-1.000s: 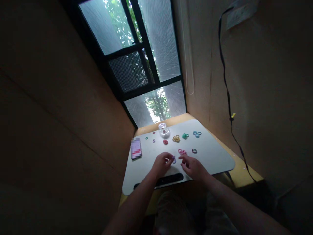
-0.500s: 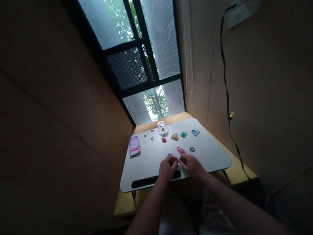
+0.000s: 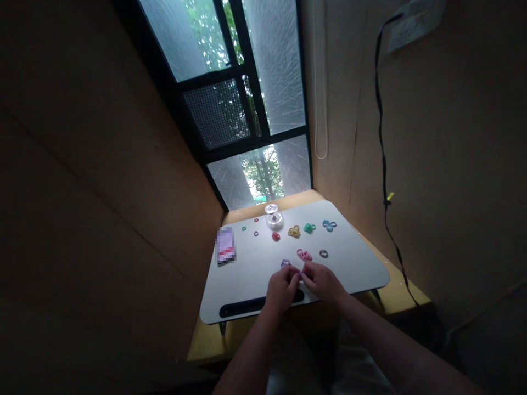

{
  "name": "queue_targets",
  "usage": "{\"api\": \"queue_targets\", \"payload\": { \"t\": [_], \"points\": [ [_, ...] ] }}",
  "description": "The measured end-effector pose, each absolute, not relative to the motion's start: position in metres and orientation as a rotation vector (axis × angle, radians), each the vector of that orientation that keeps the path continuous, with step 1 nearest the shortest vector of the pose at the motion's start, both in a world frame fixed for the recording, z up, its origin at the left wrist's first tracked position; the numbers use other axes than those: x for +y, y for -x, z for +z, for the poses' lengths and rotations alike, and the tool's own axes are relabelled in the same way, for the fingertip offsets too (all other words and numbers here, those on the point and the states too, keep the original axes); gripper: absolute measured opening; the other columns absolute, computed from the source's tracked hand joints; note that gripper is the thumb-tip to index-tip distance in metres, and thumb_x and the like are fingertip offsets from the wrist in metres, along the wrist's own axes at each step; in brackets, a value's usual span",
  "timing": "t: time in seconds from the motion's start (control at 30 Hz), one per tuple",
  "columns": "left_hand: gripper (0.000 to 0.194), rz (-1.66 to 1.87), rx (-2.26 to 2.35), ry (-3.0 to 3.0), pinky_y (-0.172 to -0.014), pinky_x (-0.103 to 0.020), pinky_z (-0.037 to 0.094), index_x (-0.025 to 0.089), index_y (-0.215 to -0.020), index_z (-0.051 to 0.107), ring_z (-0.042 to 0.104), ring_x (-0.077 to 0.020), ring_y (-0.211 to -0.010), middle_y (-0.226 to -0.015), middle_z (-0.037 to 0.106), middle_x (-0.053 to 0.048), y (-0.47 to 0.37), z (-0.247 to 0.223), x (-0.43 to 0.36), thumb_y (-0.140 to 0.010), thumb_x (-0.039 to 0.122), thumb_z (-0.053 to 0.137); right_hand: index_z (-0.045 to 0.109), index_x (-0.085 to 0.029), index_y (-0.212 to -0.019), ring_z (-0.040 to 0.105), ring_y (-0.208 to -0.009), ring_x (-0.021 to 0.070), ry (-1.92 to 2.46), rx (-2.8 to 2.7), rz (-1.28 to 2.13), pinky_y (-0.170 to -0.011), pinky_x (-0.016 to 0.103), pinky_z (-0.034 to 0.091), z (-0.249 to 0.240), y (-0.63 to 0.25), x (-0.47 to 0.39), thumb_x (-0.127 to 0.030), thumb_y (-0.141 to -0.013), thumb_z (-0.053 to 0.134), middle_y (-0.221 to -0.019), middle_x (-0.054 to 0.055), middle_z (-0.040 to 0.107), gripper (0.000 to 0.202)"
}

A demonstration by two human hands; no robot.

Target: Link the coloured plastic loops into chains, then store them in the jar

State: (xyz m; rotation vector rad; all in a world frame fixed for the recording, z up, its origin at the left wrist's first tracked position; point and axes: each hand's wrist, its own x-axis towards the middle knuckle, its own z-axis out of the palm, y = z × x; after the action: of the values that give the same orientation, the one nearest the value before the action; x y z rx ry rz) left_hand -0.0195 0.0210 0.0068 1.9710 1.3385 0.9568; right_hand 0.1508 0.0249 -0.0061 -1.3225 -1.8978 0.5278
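A small purple loop (image 3: 301, 272) is pinched between the fingertips of the left hand (image 3: 282, 286) and the right hand (image 3: 322, 281), brought together well in front of a clear jar (image 3: 274, 221). A small dark-red spot is seen at the jar's middle; whether it lies inside cannot be told. A purple cluster (image 3: 285, 264) is set in front of the jar, just beyond the left hand, with a pink cluster (image 3: 304, 255) to its right. Red loops (image 3: 275, 236) are bunched just before the jar; yellow (image 3: 293, 232), green (image 3: 309, 227) and blue (image 3: 329, 225) bunches are lined up to its right. The jar is placed near the far edge of a white tabletop (image 3: 251, 274). Along the near edge, opposite the jar, a black slot (image 3: 242, 307) is partly covered by the left hand. Broad white surface is offered for movement to the jar's near left and near right.
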Motion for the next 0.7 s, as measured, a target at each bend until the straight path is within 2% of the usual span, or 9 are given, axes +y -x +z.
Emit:
{"api": "queue_targets", "payload": {
  "t": [0.7],
  "points": [
    [0.008, 0.929, 1.443, -1.998, -0.060, -0.024, 0.036, 0.020, -0.080, 0.060, 0.055, -0.0134, -0.062, -0.068, 0.061, 0.003, 0.0181, 0.0040, 0.0234, -0.087, 0.023, 0.055, 0.052, -0.022, -0.073, 0.054, -0.065, 0.0145, 1.293, -1.923, 0.560, -0.062, 0.025, 0.037, -0.0042, -0.1507, 0.0220, -0.025, -0.085, 0.051, -0.070, -0.001, 0.059, 0.013]
  ]
}}
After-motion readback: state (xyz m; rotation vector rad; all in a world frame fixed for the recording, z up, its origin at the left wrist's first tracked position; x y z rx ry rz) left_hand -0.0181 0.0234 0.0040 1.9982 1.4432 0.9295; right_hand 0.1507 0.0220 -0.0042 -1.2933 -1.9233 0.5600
